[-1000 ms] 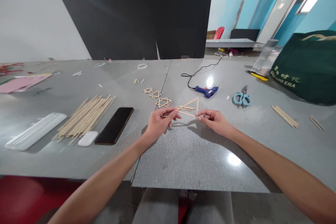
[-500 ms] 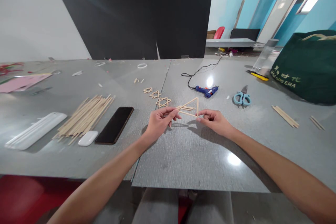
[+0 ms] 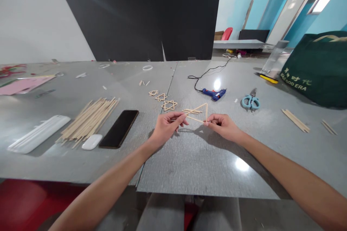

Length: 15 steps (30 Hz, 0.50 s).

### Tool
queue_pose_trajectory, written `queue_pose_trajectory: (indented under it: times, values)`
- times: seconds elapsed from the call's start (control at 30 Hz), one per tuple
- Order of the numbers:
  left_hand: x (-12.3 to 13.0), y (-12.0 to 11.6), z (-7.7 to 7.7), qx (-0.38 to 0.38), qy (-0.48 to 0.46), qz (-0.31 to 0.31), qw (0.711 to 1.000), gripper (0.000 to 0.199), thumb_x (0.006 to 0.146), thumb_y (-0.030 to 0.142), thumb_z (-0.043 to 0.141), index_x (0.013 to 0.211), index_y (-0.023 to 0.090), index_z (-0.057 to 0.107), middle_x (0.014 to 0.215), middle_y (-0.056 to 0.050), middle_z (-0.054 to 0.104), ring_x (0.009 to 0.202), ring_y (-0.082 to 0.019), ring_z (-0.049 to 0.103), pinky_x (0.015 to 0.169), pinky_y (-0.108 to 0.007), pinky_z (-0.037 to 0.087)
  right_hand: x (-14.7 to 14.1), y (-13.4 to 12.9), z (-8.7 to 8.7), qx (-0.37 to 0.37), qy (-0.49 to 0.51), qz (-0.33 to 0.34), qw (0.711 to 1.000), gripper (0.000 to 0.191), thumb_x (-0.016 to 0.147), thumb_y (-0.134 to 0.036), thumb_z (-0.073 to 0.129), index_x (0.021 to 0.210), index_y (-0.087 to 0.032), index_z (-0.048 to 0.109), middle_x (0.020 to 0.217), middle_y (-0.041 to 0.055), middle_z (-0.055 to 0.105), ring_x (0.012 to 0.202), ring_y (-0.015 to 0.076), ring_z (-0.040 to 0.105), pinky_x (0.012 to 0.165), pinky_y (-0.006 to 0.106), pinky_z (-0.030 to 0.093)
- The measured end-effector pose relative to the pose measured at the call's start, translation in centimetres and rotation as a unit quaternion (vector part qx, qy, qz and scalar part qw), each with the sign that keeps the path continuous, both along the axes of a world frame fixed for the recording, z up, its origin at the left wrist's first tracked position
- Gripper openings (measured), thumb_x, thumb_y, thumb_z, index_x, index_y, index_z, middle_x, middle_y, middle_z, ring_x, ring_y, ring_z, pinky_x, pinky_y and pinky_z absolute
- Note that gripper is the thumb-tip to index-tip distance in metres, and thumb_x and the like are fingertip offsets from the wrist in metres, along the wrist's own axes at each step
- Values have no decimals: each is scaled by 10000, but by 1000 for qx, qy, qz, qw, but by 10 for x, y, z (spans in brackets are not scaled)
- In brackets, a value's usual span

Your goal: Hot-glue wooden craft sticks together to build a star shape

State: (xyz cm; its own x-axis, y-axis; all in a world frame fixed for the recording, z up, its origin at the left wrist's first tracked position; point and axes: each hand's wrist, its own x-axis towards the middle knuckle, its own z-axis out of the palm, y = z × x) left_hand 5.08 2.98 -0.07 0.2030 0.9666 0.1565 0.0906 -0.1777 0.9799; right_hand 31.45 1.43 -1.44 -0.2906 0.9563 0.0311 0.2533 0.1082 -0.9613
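Between my hands, a triangle of thin wooden sticks (image 3: 206,111) is held just above the table. My left hand (image 3: 168,126) pinches its left corner between thumb and fingers. At its lower right corner, the thumb and finger of my right hand (image 3: 222,126) are closed on it. Behind the triangle lie several loose wooden sticks (image 3: 193,110), partly covered by it. Three wooden stick stars (image 3: 169,105) of rising size lie beyond my left hand. A blue glue gun (image 3: 214,94) with a black cord rests farther back.
On the left are a bundle of sticks (image 3: 88,121), a black phone (image 3: 119,129), a white case (image 3: 92,142) and a white package (image 3: 38,134). To the right lie blue-handled scissors (image 3: 251,101), a yellow cutter (image 3: 268,78), more sticks (image 3: 295,120) and a green bag (image 3: 316,70).
The triangle has shifted slightly right and tilted, its top corner sitting a little lower. Both hands keep their pinch on it.
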Motion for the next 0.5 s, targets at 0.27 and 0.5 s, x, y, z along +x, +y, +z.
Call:
queue_pose_trajectory:
  times: [0.27,0.5]
  values:
    - [0,0,1,5,-11,-5,1000,398,861,539,803,947,151,830,696,-36,738,536,-93,532,491,-211,470,2,2,-5,2,1,3,1000,720,798,-818,764,971,-119,768,569,-79,373,539,88,249,524,268,173]
    - [-1,5,-1,-20,-27,-11,999,415,852,552,813,947,148,820,685,-36,724,570,-103,553,497,-206,447,3,1,-5,21,19,7,1000,741,856,-753,781,1236,-118,785,591,-103,287,553,93,214,542,265,194]
